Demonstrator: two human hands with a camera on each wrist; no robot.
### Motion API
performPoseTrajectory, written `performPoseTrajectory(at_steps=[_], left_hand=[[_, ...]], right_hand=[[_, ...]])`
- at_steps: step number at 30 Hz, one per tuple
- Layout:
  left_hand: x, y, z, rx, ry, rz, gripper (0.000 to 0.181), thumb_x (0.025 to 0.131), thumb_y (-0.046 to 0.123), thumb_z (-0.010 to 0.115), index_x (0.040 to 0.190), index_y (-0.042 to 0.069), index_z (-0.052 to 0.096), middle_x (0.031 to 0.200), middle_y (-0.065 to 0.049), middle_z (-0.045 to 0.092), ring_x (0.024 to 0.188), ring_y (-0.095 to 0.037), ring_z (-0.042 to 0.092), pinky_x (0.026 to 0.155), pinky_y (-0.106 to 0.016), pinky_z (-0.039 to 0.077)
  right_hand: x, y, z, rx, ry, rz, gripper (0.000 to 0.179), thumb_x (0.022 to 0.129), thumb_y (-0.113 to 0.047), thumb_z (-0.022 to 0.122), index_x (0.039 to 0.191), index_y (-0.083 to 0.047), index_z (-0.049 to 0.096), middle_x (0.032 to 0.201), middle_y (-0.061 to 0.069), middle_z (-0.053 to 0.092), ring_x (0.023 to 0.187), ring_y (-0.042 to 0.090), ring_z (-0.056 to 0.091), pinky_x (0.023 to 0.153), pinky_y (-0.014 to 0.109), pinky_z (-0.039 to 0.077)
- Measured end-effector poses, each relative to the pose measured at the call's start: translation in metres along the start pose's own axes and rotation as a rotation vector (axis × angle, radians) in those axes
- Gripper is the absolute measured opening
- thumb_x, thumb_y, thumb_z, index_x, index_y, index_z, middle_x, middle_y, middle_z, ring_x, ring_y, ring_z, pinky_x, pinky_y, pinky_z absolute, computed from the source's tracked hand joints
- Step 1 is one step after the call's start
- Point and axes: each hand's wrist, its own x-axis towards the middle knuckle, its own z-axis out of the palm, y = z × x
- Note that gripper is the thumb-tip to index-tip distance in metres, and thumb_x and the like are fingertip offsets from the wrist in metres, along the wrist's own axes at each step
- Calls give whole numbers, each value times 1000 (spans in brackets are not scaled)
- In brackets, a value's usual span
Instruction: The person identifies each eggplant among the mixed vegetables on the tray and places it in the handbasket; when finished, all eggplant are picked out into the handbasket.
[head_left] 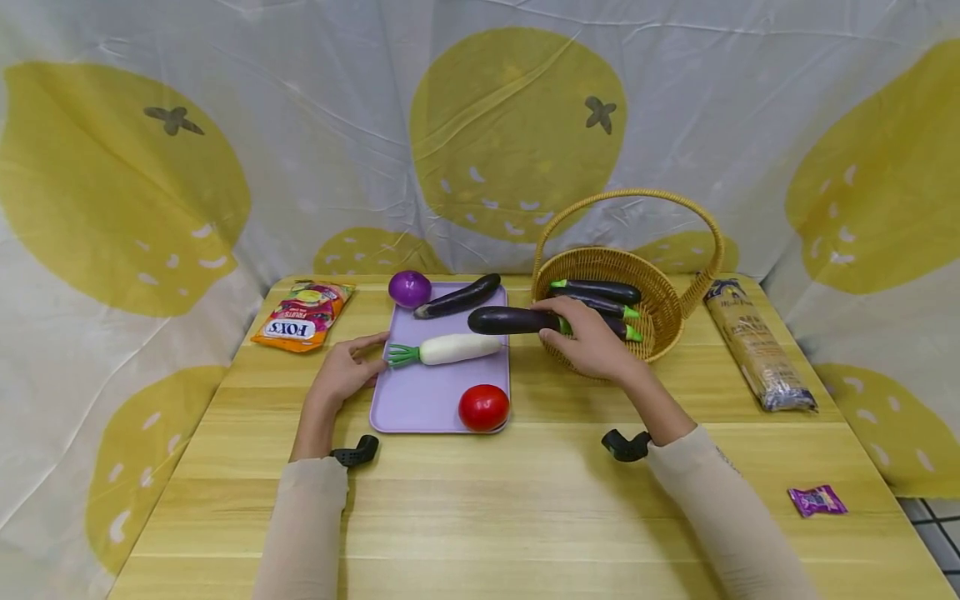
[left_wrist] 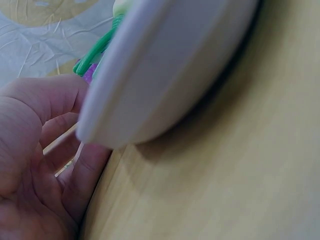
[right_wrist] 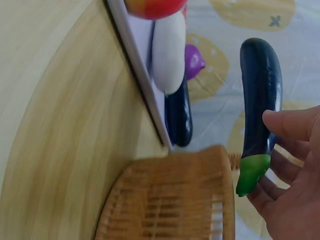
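My right hand (head_left: 592, 337) holds a dark purple eggplant (head_left: 510, 320) near its green stem end, in the air between the wicker basket (head_left: 663, 337) and the lilac tray (head_left: 420, 408). The right wrist view shows the thumb and fingers around this eggplant (right_wrist: 260, 90). With my left hand (head_left: 345, 367) I grip the tray's left edge; in the left wrist view the thumb and fingers meet the tray rim (left_wrist: 125, 100). On the tray lie another eggplant (head_left: 459, 298), a white radish (head_left: 459, 348) with green leaves, a red tomato (head_left: 483, 407) and a purple onion-like vegetable (head_left: 409, 288).
Several eggplants (head_left: 600, 291) lie in the basket, whose tall handle (head_left: 630, 193) arches over it. A Fox's candy bag (head_left: 303, 315) is at the left, a long brown packet (head_left: 757, 342) at the right. A small purple wrapped sweet (head_left: 817, 501) lies near the right edge.
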Motion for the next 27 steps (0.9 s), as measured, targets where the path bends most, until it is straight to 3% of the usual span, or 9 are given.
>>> performPoseTrajectory(at_steps=[4, 9, 15, 19, 27], left_hand=[[0, 0, 0, -2, 7, 9, 56, 93, 17, 71, 147, 24, 59, 142, -16, 60, 57, -11, 51, 66, -25, 59], [-1, 0, 1, 2, 9, -2, 56, 93, 17, 72, 147, 24, 59, 125, -21, 66, 57, -10, 51, 66, -25, 59], [-2, 2, 1, -6, -3, -16, 57, 93, 18, 71, 148, 25, 58, 137, -18, 62, 60, -11, 53, 67, -24, 59], [-2, 3, 0, 0, -4, -19, 57, 93, 18, 71, 148, 26, 58, 134, -19, 64, 59, -10, 53, 67, -23, 58], [-3, 2, 0, -2, -8, -20, 57, 94, 18, 71, 149, 26, 57, 138, -19, 61, 60, -11, 54, 67, -23, 59]], right_hand=[[-12, 8, -10, 10, 28, 10, 41, 104, -24, 62, 144, -16, 57, 148, 10, 56, 139, 35, 49, 115, 56, 37], [-25, 23, -24, 56, 24, 57, 45, 104, -22, 61, 148, -17, 53, 152, 14, 51, 140, 39, 47, 113, 61, 37], [-36, 47, -38, 50, 28, 120, 46, 106, -21, 59, 151, -16, 51, 154, 16, 49, 143, 41, 43, 114, 63, 36], [-40, 57, -44, 32, 13, 147, 45, 106, -19, 57, 150, -13, 50, 154, 17, 49, 144, 43, 41, 113, 65, 35], [-40, 68, -45, -36, -65, 183, 44, 105, -14, 57, 148, -5, 51, 153, 24, 48, 139, 48, 46, 111, 66, 38]])
